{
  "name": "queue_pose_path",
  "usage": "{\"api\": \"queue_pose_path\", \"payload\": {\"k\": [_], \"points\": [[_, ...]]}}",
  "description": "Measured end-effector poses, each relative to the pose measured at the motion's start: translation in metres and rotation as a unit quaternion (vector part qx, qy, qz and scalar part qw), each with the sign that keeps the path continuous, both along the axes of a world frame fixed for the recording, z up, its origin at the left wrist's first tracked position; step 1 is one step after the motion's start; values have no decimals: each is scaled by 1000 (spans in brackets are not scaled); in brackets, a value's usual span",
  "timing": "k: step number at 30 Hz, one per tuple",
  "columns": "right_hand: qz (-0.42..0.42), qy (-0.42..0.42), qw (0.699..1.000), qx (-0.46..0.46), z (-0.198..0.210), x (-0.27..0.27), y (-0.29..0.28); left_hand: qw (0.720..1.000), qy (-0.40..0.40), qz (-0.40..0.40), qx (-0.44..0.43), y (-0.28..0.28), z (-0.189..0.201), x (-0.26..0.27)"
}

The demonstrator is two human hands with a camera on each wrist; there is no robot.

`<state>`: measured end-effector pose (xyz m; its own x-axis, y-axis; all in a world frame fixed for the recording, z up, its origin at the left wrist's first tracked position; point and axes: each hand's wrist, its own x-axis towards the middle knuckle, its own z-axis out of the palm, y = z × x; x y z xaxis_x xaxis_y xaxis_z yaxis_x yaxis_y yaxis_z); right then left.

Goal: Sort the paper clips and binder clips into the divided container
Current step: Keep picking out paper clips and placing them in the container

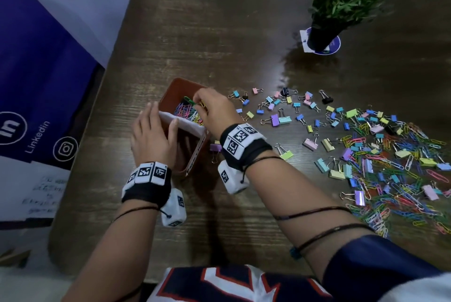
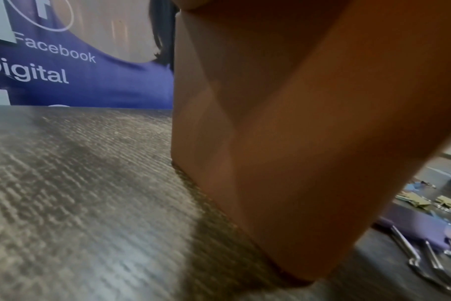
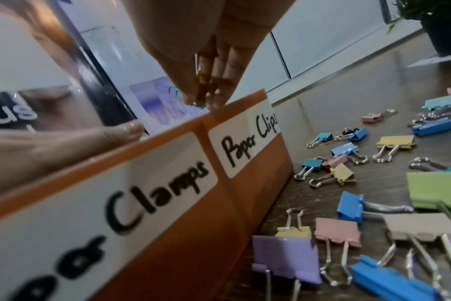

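Note:
A brown divided container (image 1: pixel 170 87) stands on the dark wooden table, with a white divider (image 1: pixel 180 124) across it. Its far compartment holds several coloured paper clips (image 1: pixel 188 112). Labels on its side (image 3: pixel 247 140) read "Paper Clips" and "Clamps". My right hand (image 1: pixel 214 109) hovers over the far compartment and pinches a few paper clips (image 3: pixel 200 85), green and yellow. My left hand (image 1: pixel 153 136) grips the container's left wall, thumb over the divider; in the left wrist view only the container wall (image 2: pixel 245 122) shows. Loose binder clips (image 1: pixel 280 118) and a mixed heap (image 1: pixel 395 165) lie to the right.
A potted plant (image 1: pixel 341 6) stands at the back right on a paper coaster. A purple banner (image 1: pixel 36 70) hangs past the table's left edge. A purple binder clip (image 1: pixel 216 148) lies right beside the container's near right side.

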<state>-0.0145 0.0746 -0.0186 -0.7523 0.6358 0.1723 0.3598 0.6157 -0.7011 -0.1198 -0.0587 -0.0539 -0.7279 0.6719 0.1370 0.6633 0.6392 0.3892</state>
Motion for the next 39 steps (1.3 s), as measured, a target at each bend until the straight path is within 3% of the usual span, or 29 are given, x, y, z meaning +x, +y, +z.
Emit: {"api": "queue_pose_path", "payload": {"k": [4,6,9,16,19,27,33,39], "points": [[63,-195,977,57,-5,-12,4,1000,1,1,1,1,0,1],[82,-244,963,75,-5,-15,3,1000,-2,1,-3,0,0,2],[78,-209,973,54,-2,-10,4,1000,-2,-4,-2,0,1,2],[27,-22,997,69,-2,34,6,1000,-6,-5,-16,2,8,6],[-3,5,998,64,-9,66,12,1000,-3,-26,-3,11,19,20],[-92,-40,994,32,-24,194,38,984,1,-172,33,70,33,110],[-162,-97,982,11,-29,290,73,961,-15,-275,-22,116,22,194],[-209,-154,966,4,-36,349,107,932,-10,-337,-130,161,10,256]]}}
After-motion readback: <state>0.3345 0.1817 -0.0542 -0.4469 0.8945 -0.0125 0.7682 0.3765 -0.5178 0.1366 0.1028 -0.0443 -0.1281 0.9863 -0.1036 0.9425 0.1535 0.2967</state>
